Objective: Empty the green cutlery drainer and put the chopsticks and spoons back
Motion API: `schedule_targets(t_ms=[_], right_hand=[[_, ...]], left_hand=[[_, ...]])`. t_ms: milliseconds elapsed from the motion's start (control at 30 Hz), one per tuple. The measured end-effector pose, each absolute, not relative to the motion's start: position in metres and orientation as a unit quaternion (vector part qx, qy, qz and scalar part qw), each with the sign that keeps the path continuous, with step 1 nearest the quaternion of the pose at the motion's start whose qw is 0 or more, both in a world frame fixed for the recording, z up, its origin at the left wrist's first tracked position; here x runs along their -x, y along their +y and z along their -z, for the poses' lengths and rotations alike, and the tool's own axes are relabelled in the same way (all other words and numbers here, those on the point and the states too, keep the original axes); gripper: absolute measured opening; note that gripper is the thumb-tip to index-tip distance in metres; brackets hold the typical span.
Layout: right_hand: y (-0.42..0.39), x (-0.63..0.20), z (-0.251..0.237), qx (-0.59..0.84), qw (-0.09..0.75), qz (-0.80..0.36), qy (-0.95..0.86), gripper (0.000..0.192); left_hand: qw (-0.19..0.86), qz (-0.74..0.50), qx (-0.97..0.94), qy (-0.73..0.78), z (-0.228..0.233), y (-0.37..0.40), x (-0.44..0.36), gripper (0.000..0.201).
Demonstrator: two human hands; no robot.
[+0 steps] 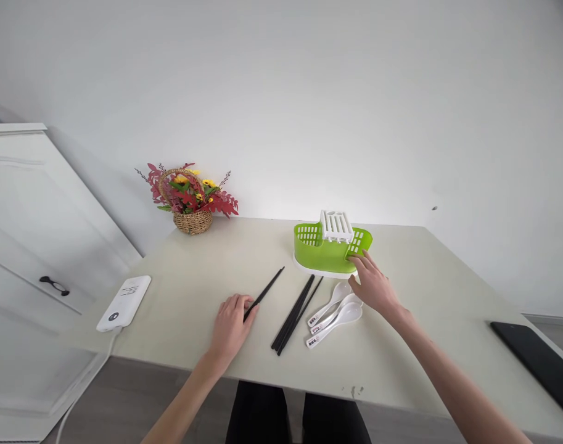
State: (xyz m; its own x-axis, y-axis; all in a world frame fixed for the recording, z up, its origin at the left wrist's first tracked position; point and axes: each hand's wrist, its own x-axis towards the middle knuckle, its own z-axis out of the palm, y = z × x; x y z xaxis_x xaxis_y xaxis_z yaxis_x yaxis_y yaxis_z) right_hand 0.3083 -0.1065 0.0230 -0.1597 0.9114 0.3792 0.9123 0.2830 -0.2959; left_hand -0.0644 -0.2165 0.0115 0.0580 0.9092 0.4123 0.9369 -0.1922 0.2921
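Reaching out over the table [424, 345], the person is using both hands at once. The left hand [231, 325] is lying on the table with its fingers curled on the near end of a black chopstick [265, 292], pinching it so it can be picked up. More black chopsticks [296, 313] are lying in a bunch just beside it. The right hand [372, 285] is holding nothing; its fingers are spread and touching the side of the green holder [325, 253], maybe to keep it from sliding. 3 white spoons [333, 316] are lying side by side, partly under that hand. A flower basket [192, 200] is standing far back, out of the way.
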Motion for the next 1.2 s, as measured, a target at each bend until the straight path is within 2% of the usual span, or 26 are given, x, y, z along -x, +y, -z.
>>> schedule_targets(t_ms=[133, 300, 467, 567, 667, 833, 900, 967, 1100, 1200], right_hand=[[-0.114, -0.308, -0.020, 0.593, 0.272, -0.001, -0.758, 0.050], [-0.136, -0.302, -0.025, 0.571, 0.368, -0.003, -0.734, 0.048], [-0.169, -0.295, -0.045, 0.534, 0.397, -0.044, -0.745, 0.039], [-0.187, -0.293, -0.058, 0.512, 0.405, -0.086, -0.753, 0.031], [-0.200, -0.290, -0.070, 0.499, 0.384, -0.177, -0.756, 0.026], [-0.202, -0.271, -0.093, 0.429, 0.297, -0.379, -0.764, 0.025], [-0.193, -0.259, -0.104, 0.414, 0.288, -0.418, -0.755, 0.035], [-0.181, -0.246, -0.116, 0.400, 0.297, -0.429, -0.753, 0.045], [-0.160, -0.222, -0.141, 0.343, 0.331, -0.414, -0.776, 0.031], [-0.153, -0.202, -0.152, 0.327, 0.342, -0.344, -0.811, 0.040]], left_hand=[[0.054, 0.175, 0.737, -0.651, -0.023, -0.222, 0.065, 0.024], [0.079, 0.027, 0.740, -0.667, -0.045, -0.223, 0.059, 0.025], [0.028, -0.048, 0.753, -0.655, -0.062, -0.212, 0.065, 0.017], [-0.017, -0.018, 0.749, -0.662, -0.070, -0.204, 0.070, 0.016], [-0.065, 0.054, 0.744, -0.663, -0.079, -0.201, 0.068, 0.021], [-0.255, 0.242, 0.723, -0.594, -0.091, -0.211, 0.043, 0.027], [-0.316, 0.278, 0.714, -0.559, -0.096, -0.216, 0.031, 0.030], [-0.353, 0.301, 0.709, -0.530, -0.101, -0.219, 0.022, 0.030], [-0.368, 0.340, 0.711, -0.492, -0.105, -0.218, 0.015, 0.028], [-0.345, 0.376, 0.698, -0.502, -0.097, -0.212, 0.017, 0.026]])
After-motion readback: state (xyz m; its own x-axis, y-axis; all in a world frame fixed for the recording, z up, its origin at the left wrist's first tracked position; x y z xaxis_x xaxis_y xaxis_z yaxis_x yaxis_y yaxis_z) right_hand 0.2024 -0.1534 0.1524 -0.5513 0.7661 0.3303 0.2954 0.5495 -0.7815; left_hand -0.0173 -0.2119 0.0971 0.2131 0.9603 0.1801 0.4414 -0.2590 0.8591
